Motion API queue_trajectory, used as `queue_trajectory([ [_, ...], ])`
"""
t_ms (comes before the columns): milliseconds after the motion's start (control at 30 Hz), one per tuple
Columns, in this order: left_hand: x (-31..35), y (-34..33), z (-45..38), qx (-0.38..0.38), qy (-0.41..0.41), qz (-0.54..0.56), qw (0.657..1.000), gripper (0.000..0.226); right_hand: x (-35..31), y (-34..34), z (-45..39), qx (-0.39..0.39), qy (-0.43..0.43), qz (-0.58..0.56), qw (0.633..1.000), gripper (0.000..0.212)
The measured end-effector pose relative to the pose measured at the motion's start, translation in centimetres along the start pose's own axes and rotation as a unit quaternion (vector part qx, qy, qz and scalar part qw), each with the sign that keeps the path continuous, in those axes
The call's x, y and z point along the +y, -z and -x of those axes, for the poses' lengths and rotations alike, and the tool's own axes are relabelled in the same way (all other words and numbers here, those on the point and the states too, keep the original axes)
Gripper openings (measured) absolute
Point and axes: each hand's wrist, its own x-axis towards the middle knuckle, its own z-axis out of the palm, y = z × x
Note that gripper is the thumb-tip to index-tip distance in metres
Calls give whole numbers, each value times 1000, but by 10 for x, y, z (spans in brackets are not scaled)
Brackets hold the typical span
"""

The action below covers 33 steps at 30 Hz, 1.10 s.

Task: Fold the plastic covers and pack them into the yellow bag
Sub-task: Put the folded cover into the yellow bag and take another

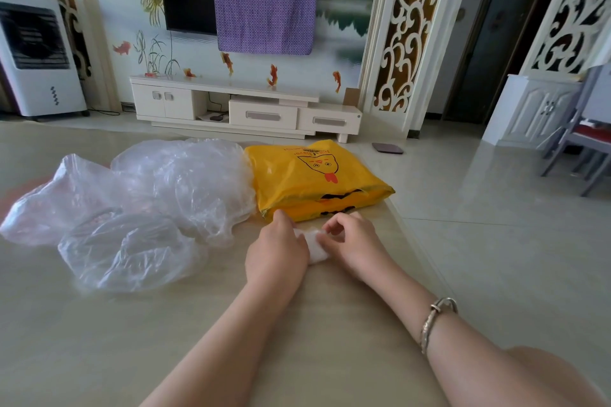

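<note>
A small folded plastic cover [314,246], white and compact, lies on the beige table [165,340] between my two hands. My left hand [276,253] lies over its left side, fingers curled on it. My right hand [352,241] pinches its right edge with curled fingers. Just beyond the hands lies the yellow bag [317,178], flat, with a cartoon face printed on it. A heap of several loose clear plastic covers [148,205] spreads over the table to the left.
The table's right edge runs diagonally past my right arm, with tiled floor [496,208] beyond. A white TV cabinet [244,106] stands against the far wall. A chair [582,149] stands at the right, an air cooler [36,56] at the far left.
</note>
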Motion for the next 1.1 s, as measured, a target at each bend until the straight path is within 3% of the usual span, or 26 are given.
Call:
queue_trajectory([
  [100,-2,0,2,-6,-4,9,1000,27,-2,2,3,-5,-3,-43,999,13],
  [267,-7,3,0,18,-11,146,989,39,-4,14,11,25,-18,-227,973,12],
  [500,-6,8,-5,-25,8,292,956,22,-4,25,18,7,-25,-347,937,14],
  [567,-6,10,-7,22,-15,299,954,17,-3,25,17,11,-14,-331,944,16],
  [667,-10,12,-10,124,-51,138,981,12,-3,24,14,36,7,-285,958,24],
  [733,-13,13,-9,111,-43,19,993,17,-6,25,10,41,20,-269,962,25],
  [833,-17,14,-10,53,-33,-65,996,30,-13,27,-2,-8,49,-224,973,23],
  [933,-16,18,-13,56,-30,-57,996,36,-21,17,-18,-83,92,-121,985,20],
  [1100,-14,20,-12,74,-34,1,997,39,-32,-10,-45,-133,181,30,974,35],
])
